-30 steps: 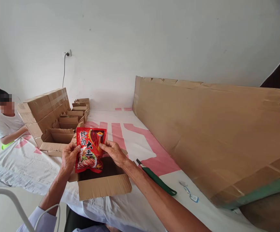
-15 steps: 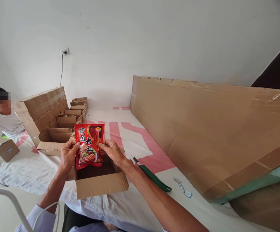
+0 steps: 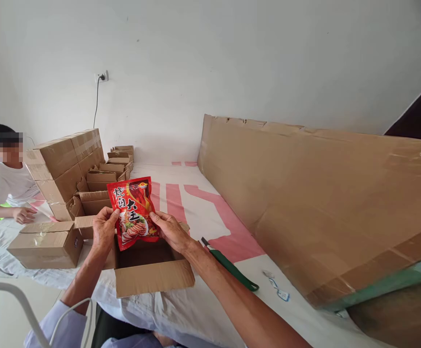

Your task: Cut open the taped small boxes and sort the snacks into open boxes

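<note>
Between my two hands is a red food packet (image 3: pixel 132 212) with large printed characters and a picture of sliced meat. My left hand (image 3: pixel 103 229) pinches its left edge, thumb on the front. Its right edge is pinched by my right hand (image 3: pixel 170 231). The packet tilts a little to the left, above an open cardboard box (image 3: pixel 154 278) with its front flap folded outward. How much lies inside that box is hard to see, as the packet and shadow cover it.
Open boxes (image 3: pixel 101 181) stand in a row behind, beside a stack of taped cartons (image 3: pixel 60 169). A closed carton (image 3: pixel 47 244) lies at left near a seated person (image 3: pixel 7 179). A green-handled tool (image 3: pixel 232 268) and small labels (image 3: pixel 278 287) lie right, before a long cardboard panel (image 3: pixel 305 203).
The packet has tilted to the left and risen slightly, still in both hands. At left, the closed carton has moved right and nearer, and the seated person's hand now shows.
</note>
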The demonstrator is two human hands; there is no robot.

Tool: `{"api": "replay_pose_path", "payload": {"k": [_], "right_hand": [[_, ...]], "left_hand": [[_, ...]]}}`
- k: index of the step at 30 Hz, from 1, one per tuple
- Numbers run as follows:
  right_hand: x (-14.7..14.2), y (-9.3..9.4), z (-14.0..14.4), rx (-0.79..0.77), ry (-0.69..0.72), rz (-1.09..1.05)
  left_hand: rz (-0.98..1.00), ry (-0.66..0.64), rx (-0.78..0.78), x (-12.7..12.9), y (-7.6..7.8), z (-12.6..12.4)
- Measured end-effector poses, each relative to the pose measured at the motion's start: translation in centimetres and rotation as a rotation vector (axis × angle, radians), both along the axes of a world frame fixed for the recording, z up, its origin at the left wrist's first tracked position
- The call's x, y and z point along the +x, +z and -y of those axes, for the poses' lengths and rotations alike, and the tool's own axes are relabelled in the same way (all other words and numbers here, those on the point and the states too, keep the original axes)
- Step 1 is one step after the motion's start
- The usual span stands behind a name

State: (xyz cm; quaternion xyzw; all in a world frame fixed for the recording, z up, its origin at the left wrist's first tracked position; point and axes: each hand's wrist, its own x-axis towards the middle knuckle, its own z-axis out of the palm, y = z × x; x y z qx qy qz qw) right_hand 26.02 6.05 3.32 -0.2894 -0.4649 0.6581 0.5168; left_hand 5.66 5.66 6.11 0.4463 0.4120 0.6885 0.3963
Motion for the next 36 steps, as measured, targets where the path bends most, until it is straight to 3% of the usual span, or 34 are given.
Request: {"api": "replay_pose_path", "payload": {"k": [3,7,12,18,24,30,36], "right_hand": [[-0.1,0.1,0.3,0.003,0.057,0.057],[-0.1,0.0,0.5,0.028,-0.032,0.071],[0.2,-0.1,0.6,-0.005,0.083,0.036],[0.4,-0.1,0.9,0.023,-0.012,0.012],[0.1,-0.8,0.6,-0.011,0.072,0.007],[0.0,-1.6,0.1,0.023,0.006,0.02],[0.5,-1.1,0.8,0.04,-0.081,0.006]], "left_hand": [[0.024,0.022,-0.001,-0.1,-0.1,-0.2],[0.032,-0.005,-0.05,-0.1,-0.2,0.0],[0.052,-0.024,-0.074,-0.3,0.2,0.5],[0.01,-0.096,-0.116,-0.8,1.1,0.9],[0.04,-0.08,-0.101,-1.0,1.2,0.7],[0.001,-0.106,-0.135,-1.2,1.4,0.8],[-0.15,-0.13,-0.129,-2.6,2.4,1.7]]}}
